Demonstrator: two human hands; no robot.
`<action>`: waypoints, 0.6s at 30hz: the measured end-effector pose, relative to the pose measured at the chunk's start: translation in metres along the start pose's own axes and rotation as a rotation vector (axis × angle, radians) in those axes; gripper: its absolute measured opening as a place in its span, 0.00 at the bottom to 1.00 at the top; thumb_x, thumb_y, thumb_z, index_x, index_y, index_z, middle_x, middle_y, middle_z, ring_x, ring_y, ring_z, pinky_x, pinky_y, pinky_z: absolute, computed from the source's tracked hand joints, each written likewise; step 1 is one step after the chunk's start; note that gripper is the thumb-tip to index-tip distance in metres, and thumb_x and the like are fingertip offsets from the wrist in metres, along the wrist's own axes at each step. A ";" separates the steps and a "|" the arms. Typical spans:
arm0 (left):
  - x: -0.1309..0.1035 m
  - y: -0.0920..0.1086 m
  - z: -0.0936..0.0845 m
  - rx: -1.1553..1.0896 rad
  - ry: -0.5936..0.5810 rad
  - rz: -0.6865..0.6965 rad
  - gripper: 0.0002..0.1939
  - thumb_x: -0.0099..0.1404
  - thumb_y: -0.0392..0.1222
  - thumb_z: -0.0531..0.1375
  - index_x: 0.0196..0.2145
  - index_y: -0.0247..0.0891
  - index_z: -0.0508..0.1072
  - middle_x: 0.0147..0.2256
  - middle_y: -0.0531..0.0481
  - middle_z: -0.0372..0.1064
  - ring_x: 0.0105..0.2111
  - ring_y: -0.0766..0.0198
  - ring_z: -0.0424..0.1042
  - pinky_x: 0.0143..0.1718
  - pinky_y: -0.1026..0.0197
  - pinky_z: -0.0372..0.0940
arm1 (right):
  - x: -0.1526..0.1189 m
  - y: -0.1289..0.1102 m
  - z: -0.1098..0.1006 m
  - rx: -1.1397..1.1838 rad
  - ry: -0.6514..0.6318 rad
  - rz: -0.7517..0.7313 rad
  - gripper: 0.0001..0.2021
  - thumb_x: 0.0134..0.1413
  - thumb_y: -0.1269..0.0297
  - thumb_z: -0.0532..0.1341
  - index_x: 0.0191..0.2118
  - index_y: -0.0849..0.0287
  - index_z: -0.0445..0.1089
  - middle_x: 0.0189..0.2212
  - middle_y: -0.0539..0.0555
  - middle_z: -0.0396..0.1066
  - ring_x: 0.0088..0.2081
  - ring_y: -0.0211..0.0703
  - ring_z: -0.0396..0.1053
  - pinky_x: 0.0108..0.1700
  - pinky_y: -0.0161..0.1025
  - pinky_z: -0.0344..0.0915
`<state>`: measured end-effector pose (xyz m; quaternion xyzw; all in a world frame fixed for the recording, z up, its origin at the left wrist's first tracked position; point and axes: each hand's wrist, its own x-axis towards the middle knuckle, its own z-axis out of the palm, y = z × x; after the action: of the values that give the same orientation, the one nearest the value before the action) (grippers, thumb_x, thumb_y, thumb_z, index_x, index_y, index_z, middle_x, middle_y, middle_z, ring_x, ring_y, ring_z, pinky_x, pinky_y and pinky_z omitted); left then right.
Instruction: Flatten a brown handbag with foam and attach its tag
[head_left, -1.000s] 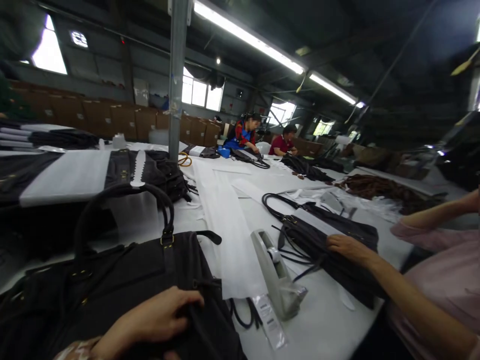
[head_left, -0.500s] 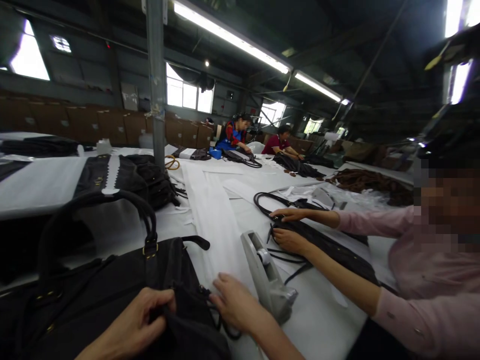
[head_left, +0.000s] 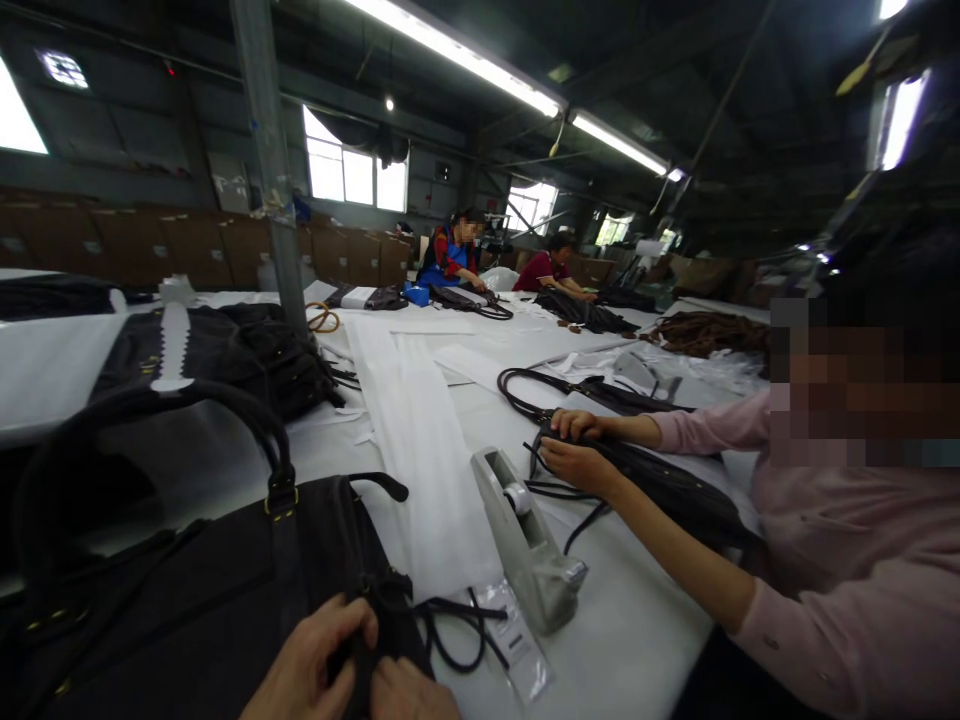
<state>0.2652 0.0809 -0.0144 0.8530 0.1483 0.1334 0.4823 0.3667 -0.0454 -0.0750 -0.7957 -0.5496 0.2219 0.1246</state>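
Hands meet at the near right end of a dark bag: the left hand [head_left: 319, 660] pinches its material between thumb and fingers; the right hand [head_left: 411, 692] is cut off by the bottom edge, so I cannot tell how firmly it grips. Around them is a dim workshop, its far right lost in shadow, with two long lit tubes [head_left: 465, 55] in line overhead, a row of brown cartons [head_left: 187, 250] behind and one metal post [head_left: 264, 150]. Three other people are in view, the nearest, in pink sleeves [head_left: 709, 425], bent over another bag [head_left: 675, 490]. The white tabletop [head_left: 622, 600] runs far back, much of it covered. On its near left lies the dark bag [head_left: 217, 600], its left end and bottom outside the view, handles [head_left: 274, 435] standing up. White sheeting [head_left: 431, 450] stretches away beside it. Smaller still: one grey tape dispenser [head_left: 551, 590], one toothed white strip [head_left: 174, 345] at the handles, dark cords [head_left: 457, 665], and one clear packet [head_left: 525, 655], its print unreadable.
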 end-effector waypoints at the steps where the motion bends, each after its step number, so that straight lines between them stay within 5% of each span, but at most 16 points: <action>1: 0.000 -0.002 0.003 -0.016 0.003 -0.009 0.05 0.58 0.35 0.52 0.30 0.39 0.68 0.30 0.52 0.68 0.33 0.62 0.67 0.36 0.64 0.61 | 0.006 0.002 -0.001 0.037 -0.016 -0.054 0.18 0.43 0.66 0.58 0.44 0.61 0.70 0.40 0.61 0.75 0.41 0.57 0.73 0.38 0.44 0.71; 5: -0.001 0.000 -0.002 -0.201 0.155 -0.075 0.07 0.61 0.41 0.53 0.27 0.39 0.65 0.26 0.54 0.63 0.28 0.64 0.64 0.32 0.65 0.60 | 0.011 0.010 -0.050 0.477 -0.115 -0.138 0.19 0.51 0.70 0.49 0.47 0.58 0.69 0.38 0.53 0.75 0.37 0.41 0.73 0.37 0.33 0.69; 9: -0.004 0.007 -0.009 -0.331 0.333 -0.135 0.09 0.60 0.47 0.57 0.28 0.39 0.64 0.26 0.56 0.60 0.28 0.66 0.61 0.31 0.67 0.59 | 0.008 0.001 -0.091 0.459 0.047 -0.250 0.23 0.53 0.73 0.49 0.54 0.60 0.64 0.51 0.57 0.69 0.52 0.43 0.67 0.55 0.41 0.63; 15: -0.005 -0.008 -0.003 -0.312 0.179 -0.107 0.11 0.65 0.48 0.52 0.31 0.40 0.65 0.27 0.55 0.58 0.28 0.67 0.60 0.30 0.68 0.59 | 0.061 -0.019 -0.070 0.207 0.145 -0.328 0.34 0.53 0.69 0.55 0.65 0.71 0.45 0.64 0.67 0.49 0.65 0.53 0.46 0.65 0.47 0.49; 18: -0.004 -0.015 0.000 -0.258 0.147 -0.048 0.11 0.67 0.46 0.49 0.31 0.40 0.64 0.27 0.55 0.59 0.28 0.67 0.60 0.31 0.67 0.60 | 0.101 -0.026 -0.058 0.041 0.135 -0.205 0.31 0.56 0.73 0.51 0.64 0.75 0.45 0.65 0.67 0.47 0.65 0.54 0.45 0.64 0.47 0.49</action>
<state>0.2597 0.0868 -0.0283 0.7682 0.1851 0.2018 0.5787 0.4041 0.0602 -0.0348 -0.7458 -0.6138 0.1652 0.1995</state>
